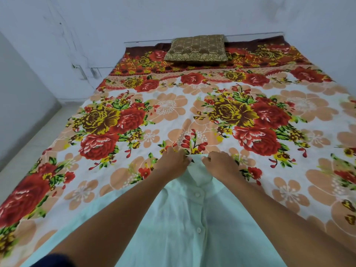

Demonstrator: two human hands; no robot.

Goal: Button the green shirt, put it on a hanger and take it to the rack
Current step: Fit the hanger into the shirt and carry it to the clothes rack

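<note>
A pale mint-green shirt (181, 218) lies flat on the bed, collar end away from me, with white buttons running down its front placket. My left hand (173, 160) pinches the left side of the collar at the top of the shirt. My right hand (219, 162) pinches the right side of the collar, close beside the left hand. Both forearms stretch over the shirt and hide parts of it. No hanger or rack is in view.
The bed is covered by a floral sheet (269, 116) with red and yellow roses. A brown patterned cushion (196, 48) rests at the head, against the white wall. A strip of pale floor (28, 143) runs along the bed's left side.
</note>
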